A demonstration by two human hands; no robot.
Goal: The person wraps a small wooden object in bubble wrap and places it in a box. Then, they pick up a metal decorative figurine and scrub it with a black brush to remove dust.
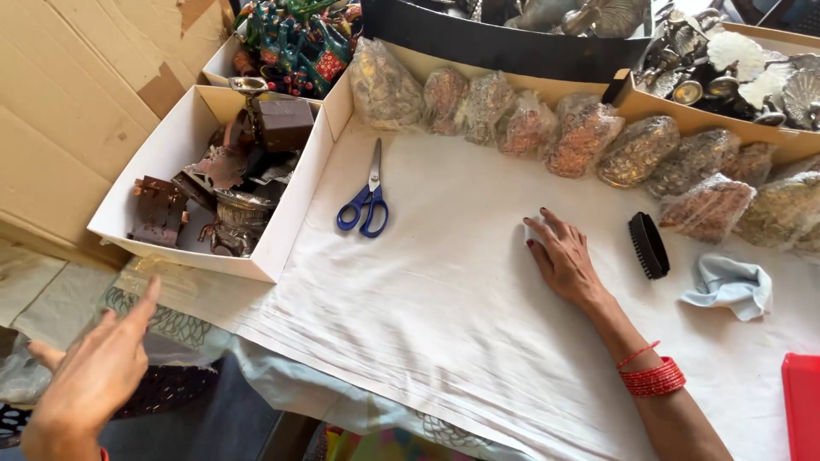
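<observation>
My right hand [564, 256] lies flat, palm down, on the white cloth [427, 299] that covers the table, fingers together and holding nothing. Red bangles ring its wrist. A black brush [648, 244] lies just to its right, and blue-handled scissors [366, 198] lie on the cloth further left. My left hand [94, 371] hovers off the table's near left corner, empty, with the index finger stretched out toward the white box [184, 128] of dark metal pieces.
Several clear bags of small metal items [589, 137] line the cloth's far edge. Trays of metal figurines [726, 68] stand behind them. A light blue rag [730, 286] and a red tray corner [803, 401] lie at right. Cardboard [77, 77] stands at left.
</observation>
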